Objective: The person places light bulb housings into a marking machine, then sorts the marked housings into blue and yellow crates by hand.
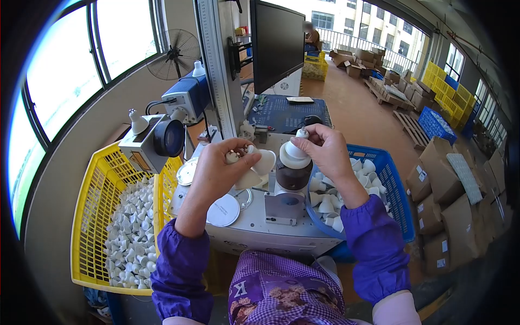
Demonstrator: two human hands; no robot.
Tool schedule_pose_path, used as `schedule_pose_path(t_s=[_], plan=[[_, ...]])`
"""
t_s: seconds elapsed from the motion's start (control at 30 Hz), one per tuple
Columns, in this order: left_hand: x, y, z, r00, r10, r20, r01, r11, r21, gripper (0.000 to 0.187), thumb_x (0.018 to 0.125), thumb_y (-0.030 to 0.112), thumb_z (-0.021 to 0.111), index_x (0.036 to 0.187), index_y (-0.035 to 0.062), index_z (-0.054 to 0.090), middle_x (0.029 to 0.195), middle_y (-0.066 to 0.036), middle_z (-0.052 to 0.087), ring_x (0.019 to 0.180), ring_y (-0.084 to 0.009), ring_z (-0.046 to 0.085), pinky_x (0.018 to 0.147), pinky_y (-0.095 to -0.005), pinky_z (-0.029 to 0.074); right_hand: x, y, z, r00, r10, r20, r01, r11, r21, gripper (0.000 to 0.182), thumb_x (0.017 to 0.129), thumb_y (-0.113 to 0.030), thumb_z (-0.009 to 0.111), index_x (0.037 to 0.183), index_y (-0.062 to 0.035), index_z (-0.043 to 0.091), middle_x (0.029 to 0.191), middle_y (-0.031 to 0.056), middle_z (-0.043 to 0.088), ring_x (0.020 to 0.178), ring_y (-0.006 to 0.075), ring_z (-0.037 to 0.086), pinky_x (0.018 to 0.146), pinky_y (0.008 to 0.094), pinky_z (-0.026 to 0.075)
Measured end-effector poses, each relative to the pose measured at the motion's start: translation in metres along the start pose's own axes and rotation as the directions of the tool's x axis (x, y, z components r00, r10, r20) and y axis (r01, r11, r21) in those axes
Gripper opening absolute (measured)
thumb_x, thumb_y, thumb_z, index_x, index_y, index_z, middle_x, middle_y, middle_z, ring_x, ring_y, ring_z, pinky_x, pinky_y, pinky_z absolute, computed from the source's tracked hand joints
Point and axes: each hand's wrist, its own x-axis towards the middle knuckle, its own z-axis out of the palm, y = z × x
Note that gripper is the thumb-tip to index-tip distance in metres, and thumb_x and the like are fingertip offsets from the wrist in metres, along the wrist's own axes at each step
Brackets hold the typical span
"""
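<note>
Two glossy white cone-shaped bulb shells (259, 165) in left hand (219, 170)

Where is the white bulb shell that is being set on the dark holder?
In the head view it sits centre frame: the bulb shell is atop the dark holder, pinched by the right hand, beside the blue basket.

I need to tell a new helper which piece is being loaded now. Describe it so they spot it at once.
Find the grey machine table between the yellow crate and blue basket. On its dark brown holder stands one white plastic bulb housing, pinched by the right hand: upright and alone, not heaped.
</note>
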Motion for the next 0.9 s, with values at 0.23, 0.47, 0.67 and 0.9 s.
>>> schedule_pose_path(t_s=[0.23,0.47,0.67,0.9], plan=[[-0.053,-0.048,0.001,0.98,-0.193,0.058,0.198,0.974,-0.108,0.034,0.081,0.025,0.073,0.103,-0.0009,0.067,0.077,-0.002,0.059,0.068,-0.0066,0.053,0.059,-0.0225,0.045,-0.005,-0.008,0.006,0.999,0.017,0.038,-0.007,0.967,-0.254,0.028,0.077,-0.018,0.077,0.093,0.0023,0.066,0.063,0.0015,0.059,0.058,0.0048,0.05,0.052,0.0221,0.041],[-0.079,-0.07,0.017,0.964,-0.237,0.124,0.262,0.929,-0.261,0.031,0.082,0.023,0.073,0.102,0.0,0.067,0.077,0.0,0.059,0.068,-0.0055,0.051,0.058,-0.0212,0.043,-0.007,-0.009,0.013,0.999,-0.02,-0.047,0.006,0.959,-0.283,0.026,0.076,-0.019,0.078,0.081,-0.0002,0.061,0.055,-0.0017,0.051,0.052,0.0031,0.042,0.047,0.022,0.036],[-0.094,-0.077,0.029,0.952,-0.256,0.166,0.297,0.902,-0.312,0.031,0.082,0.023,0.073,0.103,0.0001,0.067,0.077,0.0,0.059,0.07,-0.0056,0.052,0.06,-0.021,0.043,-0.006,-0.003,0.017,0.996,-0.028,-0.089,0.005,0.97,-0.243,0.028,0.074,-0.02,0.079,0.077,-0.0017,0.058,0.057,0.0012,0.055,0.051,0.006,0.047,0.047,0.0238,0.038],[-0.108,-0.071,0.036,0.94,-0.278,0.199,0.332,0.879,-0.341,0.027,0.082,0.018,0.073,0.101,0.0007,0.068,0.078,0.001,0.058,0.07,-0.005,0.051,0.061,-0.0204,0.042,-0.008,-0.007,0.015,0.997,0.015,-0.069,-0.029,0.979,-0.2,0.028,0.073,-0.022,0.078,0.078,-0.0016,0.059,0.061,0.0067,0.061,0.052,0.0119,0.056,0.051,0.0275,0.044]])
